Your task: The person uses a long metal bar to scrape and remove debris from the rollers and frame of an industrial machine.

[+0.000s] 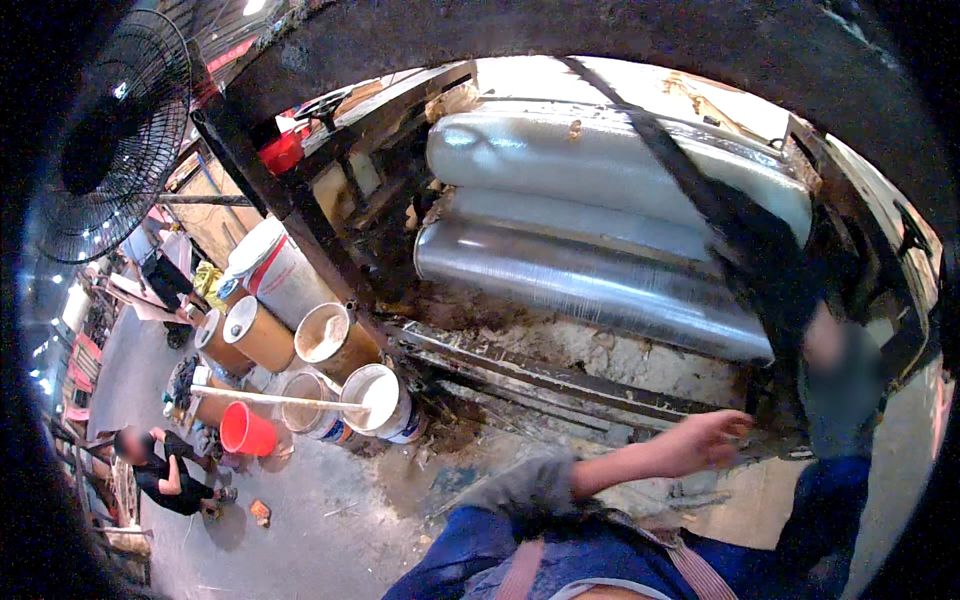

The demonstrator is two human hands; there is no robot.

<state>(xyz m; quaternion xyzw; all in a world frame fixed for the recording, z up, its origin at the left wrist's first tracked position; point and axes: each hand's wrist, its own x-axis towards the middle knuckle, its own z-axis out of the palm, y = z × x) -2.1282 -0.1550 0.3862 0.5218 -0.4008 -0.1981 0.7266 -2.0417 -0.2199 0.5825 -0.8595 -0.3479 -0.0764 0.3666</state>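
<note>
My left hand (708,442) reaches across in front of the machine, its fingers loosely bent and apart, with nothing visible in them. Beyond it lie large shiny metal rollers (590,280), set one above the other in a dark frame. My right arm goes up at the right, in a blue and grey sleeve. My right hand (825,342) is blurred and lies beside the dark beam (690,170) that slants across the rollers; whether it grips anything is hidden. A pale, crusted bed (630,360) runs below the lower roller, behind a dirty metal rail (540,375).
Left of the machine stand a bucket of white matter (410,415) with a long stick (270,398) across it, a red bucket (248,430) and brown drums (262,335). A caged fan (110,140) hangs upper left. Another person (170,480) is on the floor area at far left.
</note>
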